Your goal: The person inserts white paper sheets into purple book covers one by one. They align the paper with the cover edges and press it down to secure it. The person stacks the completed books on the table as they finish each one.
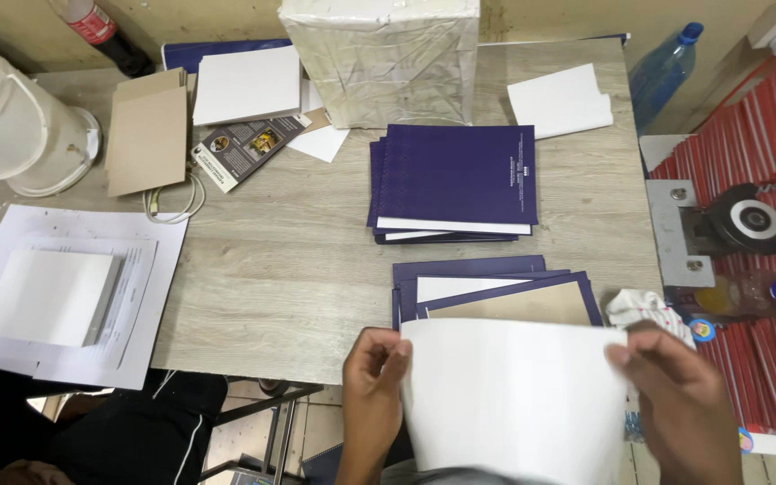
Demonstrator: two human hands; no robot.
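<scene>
Smooth white sheet [514, 395] (rectangular) between left hand [372, 382] and right hand [680, 395].

Both hands low in view, around 6 o'clock, arms coming up from the bottom edge. Left hand [372, 382] at 7 o'clock, fingers curled, thumb pinching inward toward 3. Right hand [680, 395] at 5 o'clock, back facing up, fingertips bent toward 9. Each grip closed, wrists roughly level.

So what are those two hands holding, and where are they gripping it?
A white sheet, gripped at its top corners: the left hand pinches the upper left edge, the right hand the upper right.
</scene>
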